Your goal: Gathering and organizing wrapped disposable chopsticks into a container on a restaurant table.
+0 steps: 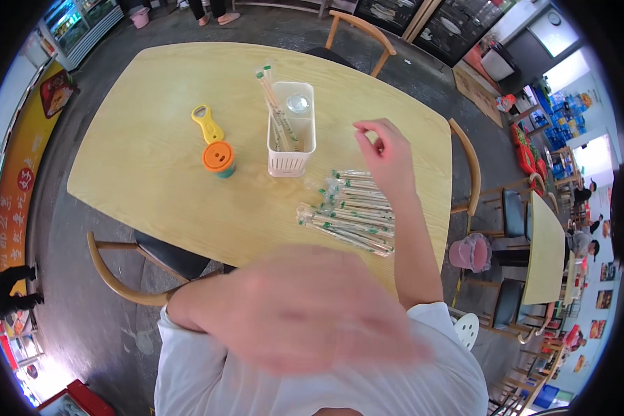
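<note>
My right hand [387,154] is raised over the right side of the table, its fingers curled into a pinch with nothing visible in them. Below it lies a pile of chopsticks [350,211] in clear wrappers with green marks. Close to the camera, my left hand [312,312] is smeared by motion, and its fingers cannot be made out. A white plastic caddy [288,164] stands upright beyond the pile. Several wrapped chopsticks [274,104] lean inside its left part, and a clear round object [298,104] sits in its far compartment.
On the light wood table [166,83], left of the caddy, are a small teal jar with an orange lid [219,157] and a yellow bottle opener [206,125]. Chairs stand around it, including a near-left chair [135,267]. A pink bin [470,252] stands at the right.
</note>
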`<state>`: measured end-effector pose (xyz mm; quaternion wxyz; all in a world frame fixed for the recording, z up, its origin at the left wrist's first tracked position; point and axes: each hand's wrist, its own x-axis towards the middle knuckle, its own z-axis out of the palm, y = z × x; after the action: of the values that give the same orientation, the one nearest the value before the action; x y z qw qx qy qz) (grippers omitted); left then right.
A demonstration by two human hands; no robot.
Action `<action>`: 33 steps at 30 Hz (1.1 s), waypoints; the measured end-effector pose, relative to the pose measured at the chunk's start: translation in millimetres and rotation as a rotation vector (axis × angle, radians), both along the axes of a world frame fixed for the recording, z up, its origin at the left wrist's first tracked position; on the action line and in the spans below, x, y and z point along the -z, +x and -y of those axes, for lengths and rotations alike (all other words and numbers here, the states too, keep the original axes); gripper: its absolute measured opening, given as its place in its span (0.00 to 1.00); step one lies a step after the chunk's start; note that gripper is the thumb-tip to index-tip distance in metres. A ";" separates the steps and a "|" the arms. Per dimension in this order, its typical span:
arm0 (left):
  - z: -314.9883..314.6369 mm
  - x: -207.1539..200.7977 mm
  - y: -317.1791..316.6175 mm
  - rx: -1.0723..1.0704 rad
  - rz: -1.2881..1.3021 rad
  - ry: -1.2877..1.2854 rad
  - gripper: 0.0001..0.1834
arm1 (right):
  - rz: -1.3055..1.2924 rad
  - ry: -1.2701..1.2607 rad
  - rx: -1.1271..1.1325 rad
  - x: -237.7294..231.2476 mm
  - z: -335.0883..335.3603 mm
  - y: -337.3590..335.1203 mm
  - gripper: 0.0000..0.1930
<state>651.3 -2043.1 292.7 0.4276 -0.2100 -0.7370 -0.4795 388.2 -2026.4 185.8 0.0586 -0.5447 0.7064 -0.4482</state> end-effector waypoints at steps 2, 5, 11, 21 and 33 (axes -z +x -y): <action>17.7 12.9 -9.5 -0.020 0.364 -0.167 0.12 | -0.027 0.064 0.092 6.9 -30.2 -30.6 0.10; 17.7 61.1 -44.8 -0.358 0.650 -0.353 0.12 | -0.056 0.346 0.079 43.4 -67.1 -58.5 0.10; 35.1 175.5 -77.0 -0.738 0.665 -0.539 0.13 | -0.214 0.396 -0.017 81.7 -57.9 -20.3 0.07; 46.0 187.1 -82.6 -0.702 0.904 -0.534 0.17 | -0.107 0.409 -0.185 49.3 -72.5 -17.4 0.12; 42.1 155.1 -61.1 -0.555 0.686 -0.108 0.18 | -0.267 0.333 -0.218 25.0 -77.7 -12.7 0.08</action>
<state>590.1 -2085.2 137.6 0.2591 0.1449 -0.8888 -0.3492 375.5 -1948.7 160.9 0.1018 -0.6548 0.7091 -0.2408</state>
